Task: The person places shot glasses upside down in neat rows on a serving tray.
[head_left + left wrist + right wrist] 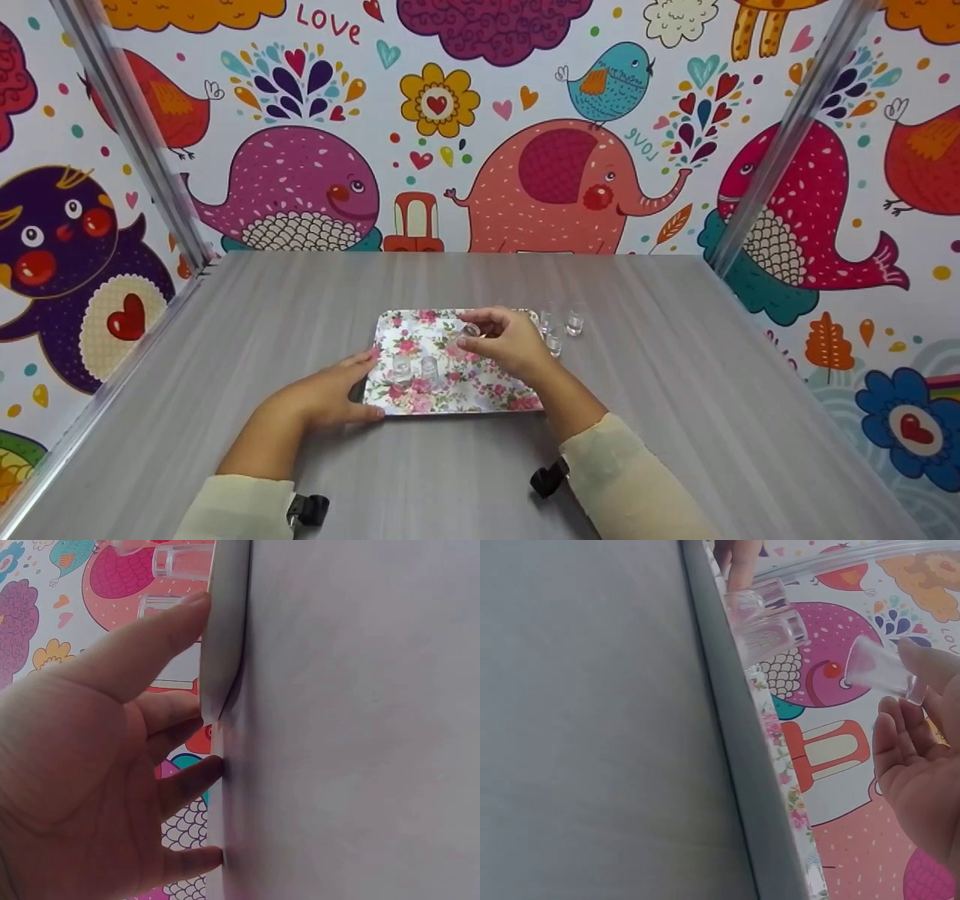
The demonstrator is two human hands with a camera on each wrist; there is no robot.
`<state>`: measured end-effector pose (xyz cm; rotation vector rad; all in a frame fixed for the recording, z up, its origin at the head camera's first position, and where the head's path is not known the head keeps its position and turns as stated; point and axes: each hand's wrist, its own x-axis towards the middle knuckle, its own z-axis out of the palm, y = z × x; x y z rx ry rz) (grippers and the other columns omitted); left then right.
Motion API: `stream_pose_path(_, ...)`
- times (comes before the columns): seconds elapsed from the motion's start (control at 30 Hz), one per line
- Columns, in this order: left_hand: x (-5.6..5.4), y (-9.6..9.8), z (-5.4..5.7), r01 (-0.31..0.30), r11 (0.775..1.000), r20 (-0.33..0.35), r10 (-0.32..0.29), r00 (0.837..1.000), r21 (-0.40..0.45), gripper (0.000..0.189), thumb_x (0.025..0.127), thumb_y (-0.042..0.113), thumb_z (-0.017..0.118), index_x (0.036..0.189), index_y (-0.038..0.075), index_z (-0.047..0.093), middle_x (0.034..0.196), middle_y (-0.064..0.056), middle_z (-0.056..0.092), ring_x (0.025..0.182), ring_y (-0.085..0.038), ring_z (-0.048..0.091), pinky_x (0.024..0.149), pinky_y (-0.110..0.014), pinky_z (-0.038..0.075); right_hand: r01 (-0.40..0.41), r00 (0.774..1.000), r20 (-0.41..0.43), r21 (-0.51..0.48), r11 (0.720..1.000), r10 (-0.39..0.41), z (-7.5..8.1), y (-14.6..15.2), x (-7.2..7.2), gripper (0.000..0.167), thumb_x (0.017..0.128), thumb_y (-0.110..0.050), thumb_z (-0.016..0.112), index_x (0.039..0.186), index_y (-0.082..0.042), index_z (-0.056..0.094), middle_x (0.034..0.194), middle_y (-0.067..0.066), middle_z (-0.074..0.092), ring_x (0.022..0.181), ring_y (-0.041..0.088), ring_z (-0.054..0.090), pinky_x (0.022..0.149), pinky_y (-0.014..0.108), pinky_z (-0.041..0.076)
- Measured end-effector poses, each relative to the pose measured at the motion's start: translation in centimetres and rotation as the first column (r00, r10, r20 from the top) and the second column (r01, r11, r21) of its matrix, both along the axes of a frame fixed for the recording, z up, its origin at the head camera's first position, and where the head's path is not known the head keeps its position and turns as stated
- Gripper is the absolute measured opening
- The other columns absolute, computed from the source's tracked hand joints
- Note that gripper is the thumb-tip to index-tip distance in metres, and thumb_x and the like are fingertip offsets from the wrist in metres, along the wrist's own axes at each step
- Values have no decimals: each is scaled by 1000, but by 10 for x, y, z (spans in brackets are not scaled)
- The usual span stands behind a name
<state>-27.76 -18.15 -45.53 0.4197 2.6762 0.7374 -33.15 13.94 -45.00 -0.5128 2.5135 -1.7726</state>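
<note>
A tray (480,386) with a pink floral print lies on the table. My left hand (330,391) is at its near left corner, fingers spread. In the left wrist view the thumb (169,626) touches the tray's rim, and other fingertips reach down to the tabletop. My right hand (510,346) pinches a small clear shot glass (877,669) between thumb and fingers, tilted and held above the tray. Two more shot glasses, a left one (402,368) and a right one (429,368), stand on the tray's left half.
Beyond the tray's right edge stand more clear shot glasses, one (574,323) farther right and another (554,342) closer to the tray, partly behind my right hand. The grey table (660,420) meets cartoon-printed walls (435,165) with metal corner posts (772,157).
</note>
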Motion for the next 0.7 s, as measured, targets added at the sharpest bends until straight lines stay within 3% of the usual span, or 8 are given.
stream_pose_path(0.33, 0, 0, 0, -3, 1000, -5, 3, 1000, -11, 103, 90, 49, 84, 169, 8, 32, 180, -10, 23, 164, -47, 24, 130, -68, 25, -93, 993, 72, 58, 994, 89, -9, -4, -1, 36, 94, -12, 82, 130, -9, 77, 122, 4, 80, 110, 17, 74, 92, 29, 65)
stream_pose_path(0.53, 0, 0, 2, -2, 1000, 4, 2, 1000, -4, 103, 90, 47, 85, 169, 9, 31, 180, -10, 22, 164, -48, 24, 129, -69, 26, -163, 978, 142, 74, 984, 152, -15, -6, 0, 42, 95, -3, 77, 136, -9, 74, 128, 3, 79, 115, 17, 75, 92, 29, 64)
stream_pose_path(0.7, 1, 0, 2, -4, 1000, 9, 4, 1000, -6, 102, 91, 46, 85, 169, 9, 31, 180, -10, 23, 164, -48, 24, 129, -69, 26, -162, 978, 151, 99, 982, 146, -19, -8, -1, 46, 93, -2, 79, 137, -13, 74, 127, -1, 80, 117, 16, 76, 95, 31, 64)
